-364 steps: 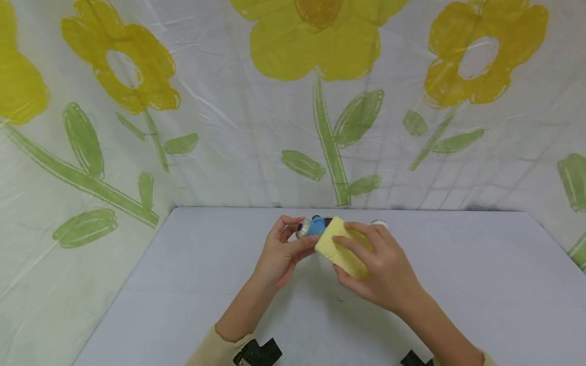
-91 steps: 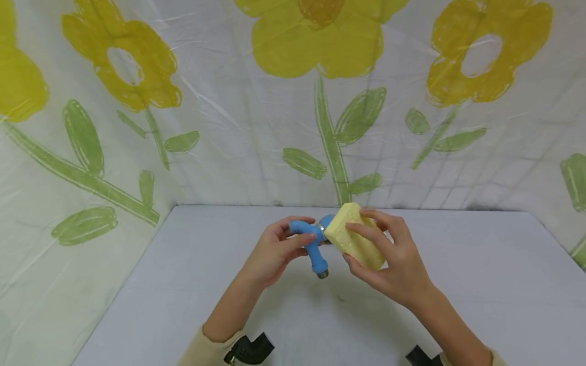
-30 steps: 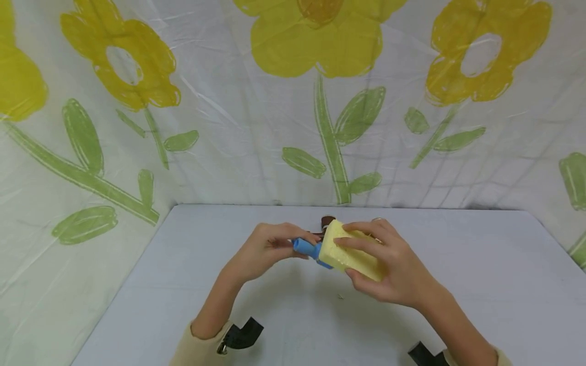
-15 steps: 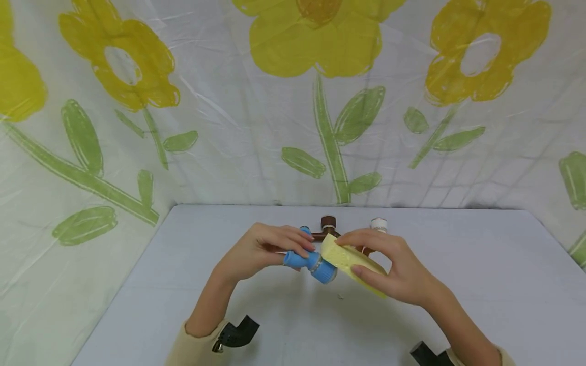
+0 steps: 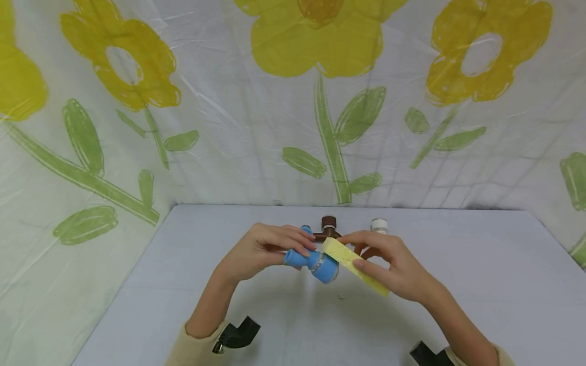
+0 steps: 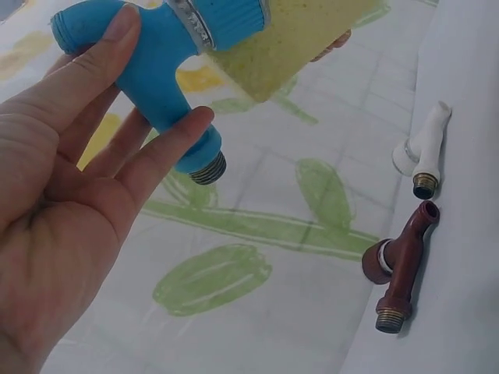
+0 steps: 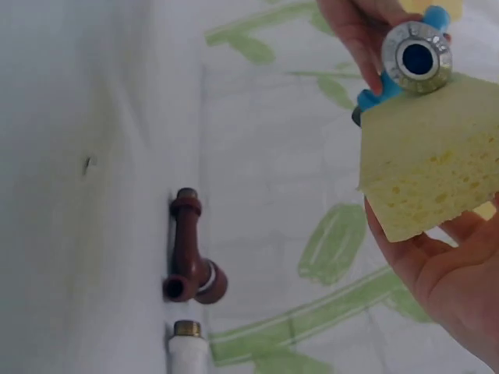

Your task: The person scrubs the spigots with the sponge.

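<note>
A blue water tap (image 5: 324,268) with a threaded metal inlet is in my left hand (image 5: 267,251), raised above the table. In the left wrist view, thumb and fingers grip the tap's body (image 6: 156,70), and its ribbed knob points away from the palm. My right hand (image 5: 403,267) pinches a yellow sponge (image 5: 354,265) between thumb and fingers. The sponge lies against the side of the knob. From the right wrist view, the silver-rimmed knob end (image 7: 417,58) shows just over the sponge's flat face (image 7: 429,144).
On the white table (image 5: 183,284), a brown tap (image 5: 328,223) stands near the back edge behind the hands. A white tap (image 5: 379,224) is to its right. A small scrap (image 5: 341,296) lies in front. Behind hangs a flower-patterned curtain (image 5: 238,127).
Compared with 3 seconds ago, my left hand has shifted to an overhand hold and the tap has turned, knob now toward the lower right. The sponge has dropped slightly and tilted edge-on.
</note>
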A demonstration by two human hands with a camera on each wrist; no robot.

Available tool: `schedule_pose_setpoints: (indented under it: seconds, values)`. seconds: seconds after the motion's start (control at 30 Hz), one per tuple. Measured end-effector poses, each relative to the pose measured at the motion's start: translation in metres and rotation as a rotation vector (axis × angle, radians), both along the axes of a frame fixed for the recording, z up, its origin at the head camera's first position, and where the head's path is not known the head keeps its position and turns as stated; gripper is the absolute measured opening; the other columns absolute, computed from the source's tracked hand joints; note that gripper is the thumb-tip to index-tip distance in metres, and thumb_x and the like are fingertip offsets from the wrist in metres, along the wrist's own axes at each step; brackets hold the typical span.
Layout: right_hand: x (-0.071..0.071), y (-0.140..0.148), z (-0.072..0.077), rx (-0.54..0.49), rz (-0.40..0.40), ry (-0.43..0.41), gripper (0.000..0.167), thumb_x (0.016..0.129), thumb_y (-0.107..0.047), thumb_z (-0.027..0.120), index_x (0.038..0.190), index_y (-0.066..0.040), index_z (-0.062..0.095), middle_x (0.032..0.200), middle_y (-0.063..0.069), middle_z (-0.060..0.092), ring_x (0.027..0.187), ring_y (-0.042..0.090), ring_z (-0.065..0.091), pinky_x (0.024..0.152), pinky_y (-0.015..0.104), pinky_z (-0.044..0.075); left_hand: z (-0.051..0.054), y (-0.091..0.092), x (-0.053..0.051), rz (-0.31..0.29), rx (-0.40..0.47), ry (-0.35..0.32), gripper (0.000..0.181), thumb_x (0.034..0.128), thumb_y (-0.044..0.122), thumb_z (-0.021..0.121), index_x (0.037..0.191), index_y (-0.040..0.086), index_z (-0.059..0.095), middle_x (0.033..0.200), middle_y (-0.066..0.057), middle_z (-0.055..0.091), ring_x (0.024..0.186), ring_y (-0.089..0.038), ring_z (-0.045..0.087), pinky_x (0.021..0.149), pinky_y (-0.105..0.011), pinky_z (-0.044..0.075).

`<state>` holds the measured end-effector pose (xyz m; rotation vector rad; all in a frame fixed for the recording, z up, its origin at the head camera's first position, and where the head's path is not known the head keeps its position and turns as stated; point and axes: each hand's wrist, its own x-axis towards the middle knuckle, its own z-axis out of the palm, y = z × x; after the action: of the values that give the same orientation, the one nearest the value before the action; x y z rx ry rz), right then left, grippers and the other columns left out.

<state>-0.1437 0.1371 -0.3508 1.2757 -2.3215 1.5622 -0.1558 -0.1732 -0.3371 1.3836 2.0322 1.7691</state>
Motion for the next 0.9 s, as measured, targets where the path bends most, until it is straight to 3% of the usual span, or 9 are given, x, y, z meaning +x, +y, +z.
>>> schedule_pose_setpoints:
  seconds: [0.13,0.4,0.53,0.67,0.9]
  values:
    - [-0.002,0.003,0.000,-0.031,0.049,-0.136,0.034,0.104,0.002,0.053,0.135,-0.002,0.066,0.130,-0.009,0.070,0.099,0.016,0.066,0.082,0.031,0.062,0.000,0.001,0.000,-0.006,0.016,-0.006,0.014,0.0944,-0.011,0.070,0.107,-0.015,0.074,0.117,-0.036,0.070,0.132,-0.018,0.061,0.112,-0.043,0.053]
    - [-0.009,0.003,-0.007,-0.057,0.153,-0.317,0.036,0.107,-0.003,0.045,0.138,0.006,0.060,0.116,-0.003,0.069,0.076,0.018,0.063,0.063,0.031,0.057,-0.002,0.002,-0.001,-0.009,0.064,-0.035,0.015,0.0939,-0.005,0.074,0.106,-0.015,0.074,0.117,-0.032,0.072,0.132,-0.019,0.062,0.108,-0.044,0.056]
    - [-0.011,0.004,-0.008,-0.099,0.188,-0.430,0.038,0.107,-0.007,0.043,0.138,-0.009,0.065,0.104,0.001,0.069,0.070,0.015,0.066,0.058,0.032,0.059,-0.004,0.002,-0.002,-0.010,0.100,-0.077,0.016,0.0928,-0.002,0.077,0.103,-0.013,0.074,0.120,-0.021,0.075,0.132,-0.020,0.063,0.103,-0.044,0.059]
    - [-0.011,0.006,-0.008,-0.208,0.240,-0.533,0.047,0.106,-0.006,0.038,0.135,-0.028,0.068,0.106,-0.001,0.068,0.072,0.013,0.069,0.057,0.032,0.061,-0.006,0.002,-0.002,-0.010,0.115,-0.085,0.014,0.0922,-0.004,0.077,0.102,-0.013,0.074,0.122,-0.010,0.077,0.132,-0.021,0.064,0.103,-0.043,0.059]
    - [-0.011,0.003,-0.007,-0.202,0.251,-0.539,0.048,0.106,-0.006,0.038,0.134,-0.031,0.068,0.106,-0.001,0.067,0.071,0.012,0.068,0.056,0.032,0.061,-0.007,0.002,-0.002,0.020,0.119,-0.072,0.013,0.0929,-0.005,0.076,0.103,-0.013,0.074,0.123,0.006,0.076,0.132,-0.019,0.064,0.102,-0.039,0.059]
